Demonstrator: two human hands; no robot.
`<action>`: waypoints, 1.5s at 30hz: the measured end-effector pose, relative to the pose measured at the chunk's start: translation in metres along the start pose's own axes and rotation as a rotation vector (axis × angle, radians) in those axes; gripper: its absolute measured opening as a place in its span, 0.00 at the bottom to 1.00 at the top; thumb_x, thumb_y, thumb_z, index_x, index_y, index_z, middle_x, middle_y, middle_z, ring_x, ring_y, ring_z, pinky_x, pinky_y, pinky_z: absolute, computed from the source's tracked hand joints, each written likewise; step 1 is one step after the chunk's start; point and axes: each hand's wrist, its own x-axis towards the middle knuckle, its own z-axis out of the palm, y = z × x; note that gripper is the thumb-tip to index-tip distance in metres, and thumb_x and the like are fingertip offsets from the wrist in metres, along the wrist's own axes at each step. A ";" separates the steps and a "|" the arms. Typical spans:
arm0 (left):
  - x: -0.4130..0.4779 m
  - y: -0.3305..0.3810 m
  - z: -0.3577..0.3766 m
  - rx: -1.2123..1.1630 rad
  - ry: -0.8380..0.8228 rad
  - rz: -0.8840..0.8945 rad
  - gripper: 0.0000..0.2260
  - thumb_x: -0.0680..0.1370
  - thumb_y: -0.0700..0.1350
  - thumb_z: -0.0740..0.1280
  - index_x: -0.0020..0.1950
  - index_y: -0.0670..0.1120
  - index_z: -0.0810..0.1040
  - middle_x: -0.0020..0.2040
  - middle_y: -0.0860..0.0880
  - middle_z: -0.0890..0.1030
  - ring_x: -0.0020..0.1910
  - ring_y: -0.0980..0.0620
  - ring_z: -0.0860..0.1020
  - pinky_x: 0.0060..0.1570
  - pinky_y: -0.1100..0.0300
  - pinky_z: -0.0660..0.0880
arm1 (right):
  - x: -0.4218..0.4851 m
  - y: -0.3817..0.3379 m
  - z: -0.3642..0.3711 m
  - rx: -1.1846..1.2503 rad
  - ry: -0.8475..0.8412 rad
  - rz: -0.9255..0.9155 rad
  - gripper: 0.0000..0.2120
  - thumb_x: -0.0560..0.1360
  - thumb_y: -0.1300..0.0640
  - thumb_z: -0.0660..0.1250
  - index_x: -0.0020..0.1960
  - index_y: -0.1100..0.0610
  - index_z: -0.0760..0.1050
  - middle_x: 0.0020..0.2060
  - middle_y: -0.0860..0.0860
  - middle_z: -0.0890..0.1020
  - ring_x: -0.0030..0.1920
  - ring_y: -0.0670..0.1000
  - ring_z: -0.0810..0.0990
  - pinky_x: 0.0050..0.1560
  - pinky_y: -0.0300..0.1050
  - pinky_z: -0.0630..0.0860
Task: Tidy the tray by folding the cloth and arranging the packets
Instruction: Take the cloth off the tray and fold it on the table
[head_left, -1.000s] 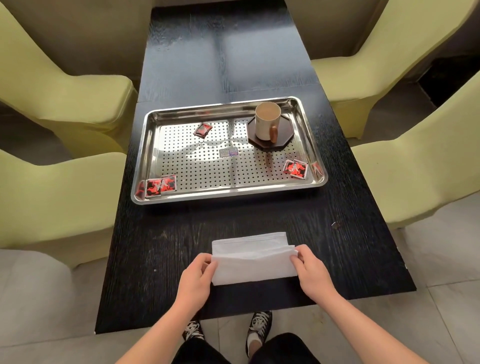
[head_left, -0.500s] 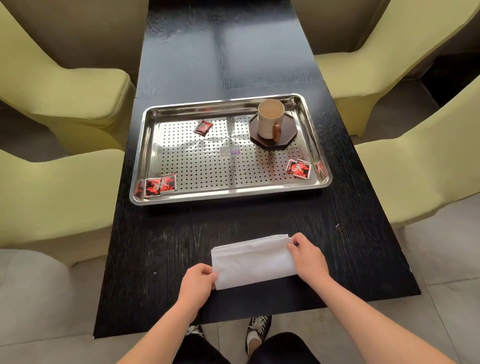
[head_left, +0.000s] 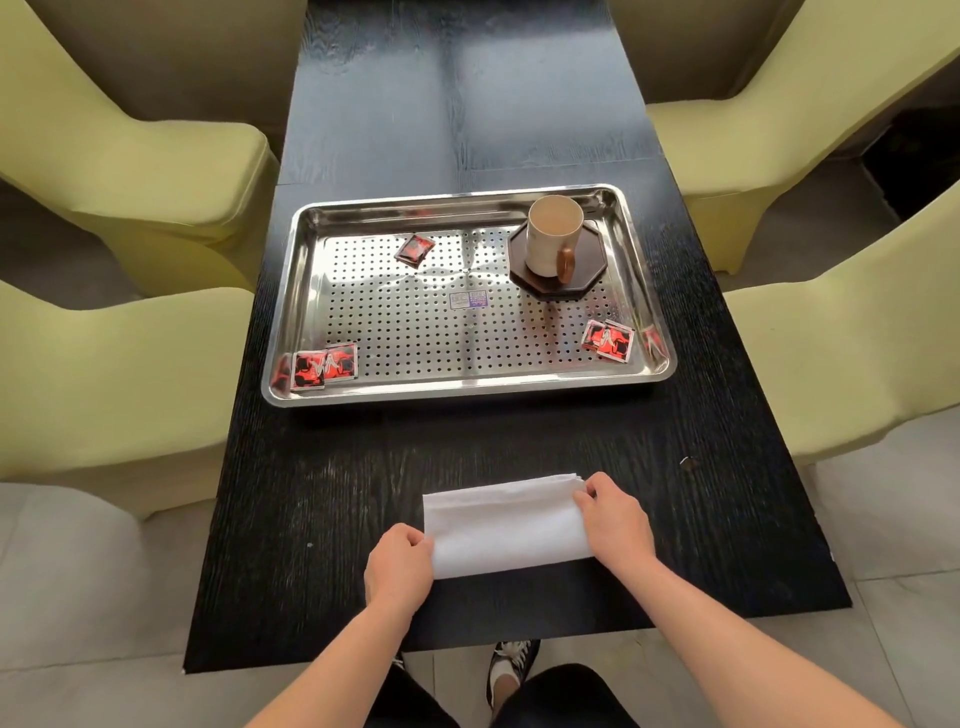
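Note:
A white cloth (head_left: 506, 525), folded into a flat band, lies on the black table near its front edge. My left hand (head_left: 399, 566) pinches its near left corner. My right hand (head_left: 615, 514) grips its right end. Behind it sits a perforated steel tray (head_left: 467, 384). Red and black packets lie scattered in the tray: one at the back left (head_left: 414, 249), a pair in the front left corner (head_left: 323, 366), and a pair at the front right (head_left: 608, 339).
A cream mug (head_left: 551, 235) stands on a dark octagonal coaster (head_left: 587, 275) in the tray's back right corner. Yellow-green chairs (head_left: 104, 364) flank the table on both sides. My shoes show below the table's front edge.
The cloth's upper flap has been laid down flat, so the fold is closed. My right hand moved up along the right end; my left hand slid to the near left corner.

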 end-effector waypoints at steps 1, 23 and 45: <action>-0.001 0.000 0.001 -0.001 0.006 0.002 0.06 0.78 0.46 0.64 0.41 0.50 0.75 0.40 0.49 0.79 0.39 0.49 0.77 0.36 0.54 0.76 | 0.000 0.000 0.001 0.000 0.004 -0.001 0.09 0.83 0.48 0.58 0.45 0.49 0.68 0.37 0.46 0.77 0.37 0.47 0.77 0.38 0.46 0.76; 0.000 -0.018 0.022 1.010 -0.059 0.818 0.38 0.76 0.71 0.42 0.79 0.53 0.37 0.79 0.44 0.32 0.77 0.41 0.32 0.72 0.34 0.36 | -0.027 -0.004 0.045 -0.609 -0.037 -0.603 0.34 0.81 0.36 0.42 0.82 0.50 0.40 0.81 0.51 0.40 0.80 0.58 0.35 0.77 0.66 0.39; -0.027 -0.044 0.020 1.016 -0.181 1.013 0.38 0.78 0.68 0.53 0.78 0.42 0.61 0.79 0.41 0.58 0.79 0.42 0.54 0.71 0.42 0.53 | -0.046 0.006 0.055 -0.622 -0.087 -0.939 0.42 0.79 0.28 0.47 0.81 0.55 0.51 0.82 0.51 0.47 0.81 0.57 0.44 0.76 0.64 0.47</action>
